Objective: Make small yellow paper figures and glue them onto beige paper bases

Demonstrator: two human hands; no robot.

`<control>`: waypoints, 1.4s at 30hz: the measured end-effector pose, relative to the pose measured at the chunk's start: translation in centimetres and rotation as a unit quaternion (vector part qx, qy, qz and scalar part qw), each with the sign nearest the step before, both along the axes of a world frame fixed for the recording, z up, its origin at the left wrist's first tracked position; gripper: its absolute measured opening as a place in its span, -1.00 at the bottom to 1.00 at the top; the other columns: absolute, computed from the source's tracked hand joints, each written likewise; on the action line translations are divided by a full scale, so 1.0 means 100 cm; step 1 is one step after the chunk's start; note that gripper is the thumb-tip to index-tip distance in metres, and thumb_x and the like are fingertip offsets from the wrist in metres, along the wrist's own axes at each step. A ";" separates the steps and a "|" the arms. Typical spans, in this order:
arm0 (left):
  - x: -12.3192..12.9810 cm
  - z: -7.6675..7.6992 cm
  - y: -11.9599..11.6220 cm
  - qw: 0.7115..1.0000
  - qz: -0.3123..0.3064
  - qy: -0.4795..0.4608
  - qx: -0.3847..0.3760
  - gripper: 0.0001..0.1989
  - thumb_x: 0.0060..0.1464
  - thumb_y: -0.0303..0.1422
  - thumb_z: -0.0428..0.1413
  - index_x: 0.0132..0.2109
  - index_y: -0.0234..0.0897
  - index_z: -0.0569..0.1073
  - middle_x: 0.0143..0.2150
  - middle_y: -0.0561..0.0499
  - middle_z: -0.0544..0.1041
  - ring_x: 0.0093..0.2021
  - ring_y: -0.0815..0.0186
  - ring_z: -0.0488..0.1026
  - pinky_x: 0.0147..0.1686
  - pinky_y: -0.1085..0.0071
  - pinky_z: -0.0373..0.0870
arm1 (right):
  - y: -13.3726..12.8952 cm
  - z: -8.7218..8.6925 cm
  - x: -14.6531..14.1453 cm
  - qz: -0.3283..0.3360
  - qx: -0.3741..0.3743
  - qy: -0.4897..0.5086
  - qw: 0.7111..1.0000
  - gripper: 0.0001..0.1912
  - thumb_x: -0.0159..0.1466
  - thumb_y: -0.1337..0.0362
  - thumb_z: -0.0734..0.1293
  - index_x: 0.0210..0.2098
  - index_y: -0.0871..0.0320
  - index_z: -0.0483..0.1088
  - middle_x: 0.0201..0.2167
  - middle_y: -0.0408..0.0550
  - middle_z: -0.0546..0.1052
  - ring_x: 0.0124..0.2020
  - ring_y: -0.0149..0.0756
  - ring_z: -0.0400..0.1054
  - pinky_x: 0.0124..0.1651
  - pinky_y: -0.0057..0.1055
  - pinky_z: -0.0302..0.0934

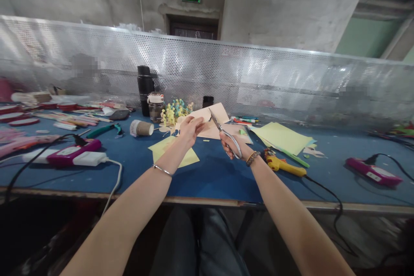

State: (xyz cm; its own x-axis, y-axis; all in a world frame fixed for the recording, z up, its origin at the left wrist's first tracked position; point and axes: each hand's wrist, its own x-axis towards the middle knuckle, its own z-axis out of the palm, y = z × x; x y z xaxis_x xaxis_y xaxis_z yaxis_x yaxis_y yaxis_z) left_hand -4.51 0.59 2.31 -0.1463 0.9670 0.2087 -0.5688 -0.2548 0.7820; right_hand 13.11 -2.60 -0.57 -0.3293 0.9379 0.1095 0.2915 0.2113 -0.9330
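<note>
My left hand point(191, 129) pinches a sheet of pale peach paper point(220, 113), lifted above the blue table. In my right hand point(230, 144) is a pair of silver scissors point(216, 121), fingers through the handles, blades pointing up and left at the edge of that sheet. Whether the blades are fully closed is hard to see. Beneath the hands lies more peach paper point(241, 133) with a small green scrap on it. A yellow sheet point(190, 158) rests under my left forearm. Just beyond my left hand stands a cluster of small yellow and teal paper flowers point(176, 111).
A yellow glue gun point(284, 167) with a trailing cable lies right of my wrist, near yellow sheets point(281, 137). Left are a tipped paper cup point(141, 128), green-handled pliers point(102, 130) and a purple power strip point(76, 153). A black bottle point(144, 90) stands before the perforated metal partition point(194, 69).
</note>
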 end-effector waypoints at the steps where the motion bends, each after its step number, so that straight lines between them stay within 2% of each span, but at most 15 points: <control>1: 0.000 0.000 0.000 1.000 0.002 0.000 0.000 -0.67 -0.31 -0.53 0.26 -0.46 -0.28 0.23 -0.50 0.11 0.43 -0.49 0.46 0.44 -0.39 0.52 0.43 | 0.000 0.000 0.000 0.000 0.000 0.000 1.000 -0.47 0.13 -0.22 0.12 -0.57 0.16 0.13 -0.75 -0.29 0.14 -0.82 -0.56 0.03 -0.81 -0.58 0.07; 17: -0.003 -0.006 0.010 0.998 0.027 0.035 0.033 -0.61 -0.37 -0.44 0.27 -0.39 -0.24 0.21 -0.41 0.12 0.44 -0.47 0.44 0.42 -0.41 0.48 0.41 | -0.003 0.003 -0.001 -0.011 -0.013 -0.012 1.000 -0.50 0.16 -0.17 0.13 -0.57 0.16 0.12 -0.75 -0.29 0.15 -0.82 -0.57 0.03 -0.81 -0.60 0.06; 23: -0.005 -0.002 0.005 0.998 0.026 0.034 0.036 -0.60 -0.38 -0.44 0.24 -0.42 -0.23 0.15 -0.47 0.17 0.38 -0.54 0.49 0.37 -0.46 0.51 0.38 | -0.006 0.006 -0.002 -0.018 -0.004 -0.034 0.999 -0.51 0.18 -0.15 0.13 -0.58 0.16 0.12 -0.75 -0.27 0.16 -0.82 -0.57 0.03 -0.81 -0.57 0.07; 26: -0.006 -0.002 0.005 0.998 0.027 0.034 0.041 -0.62 -0.36 -0.44 0.24 -0.39 -0.22 0.19 -0.47 0.17 0.38 -0.56 0.50 0.35 -0.47 0.52 0.37 | -0.006 0.006 -0.002 -0.018 -0.003 -0.038 0.999 -0.49 0.17 -0.16 0.13 -0.58 0.17 0.13 -0.75 -0.27 0.16 -0.82 -0.57 0.03 -0.81 -0.57 0.07; 34: -0.007 -0.009 0.015 0.995 0.051 0.042 0.074 -0.57 -0.32 -0.40 0.27 -0.22 -0.18 0.32 -0.26 0.05 0.45 -0.34 0.37 0.43 -0.39 0.44 0.41 | -0.004 0.002 -0.004 -0.016 -0.011 -0.050 0.999 -0.45 0.09 -0.24 0.15 -0.59 0.17 0.13 -0.76 -0.26 0.18 -0.83 -0.56 0.05 -0.81 -0.57 0.07; 42: -0.007 -0.010 0.015 0.994 0.062 0.052 0.076 -0.61 -0.33 -0.39 0.28 -0.28 -0.22 0.31 -0.32 0.05 0.45 -0.35 0.37 0.43 -0.40 0.45 0.41 | -0.004 0.001 -0.006 0.015 -0.005 -0.054 0.998 -0.47 0.15 -0.21 0.11 -0.57 0.17 0.14 -0.75 -0.26 0.18 -0.80 -0.54 0.09 -0.76 -0.56 0.12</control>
